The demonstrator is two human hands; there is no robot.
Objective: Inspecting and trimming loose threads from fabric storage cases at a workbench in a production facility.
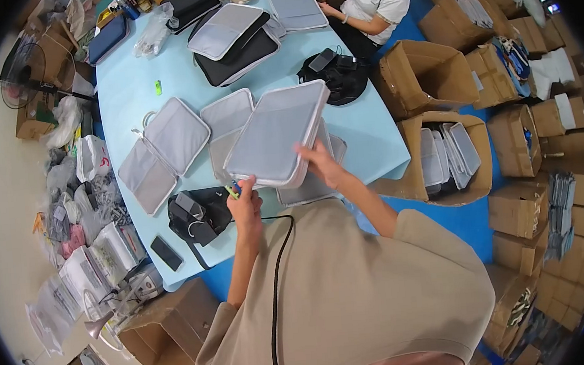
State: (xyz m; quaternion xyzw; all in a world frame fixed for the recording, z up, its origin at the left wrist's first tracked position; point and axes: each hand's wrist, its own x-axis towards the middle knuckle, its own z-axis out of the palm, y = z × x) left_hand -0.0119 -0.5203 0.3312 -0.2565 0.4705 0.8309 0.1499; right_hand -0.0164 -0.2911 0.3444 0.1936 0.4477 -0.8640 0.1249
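In front of me, a grey zippered fabric case with white edging is held tilted above the table. My right hand grips its right side, thumb on the top face. My left hand, at the near left corner of the case, is closed round a small yellow-green and blue tool whose exact kind I cannot make out. An opened grey case lies left of the held one, and another grey case lies partly hidden behind it. More grey cases are beneath it.
The light-blue table also bears black and grey cases, a green lighter, a phone and two black caps with devices. A person sits at the far right. Cardboard boxes stand right; one holds grey cases.
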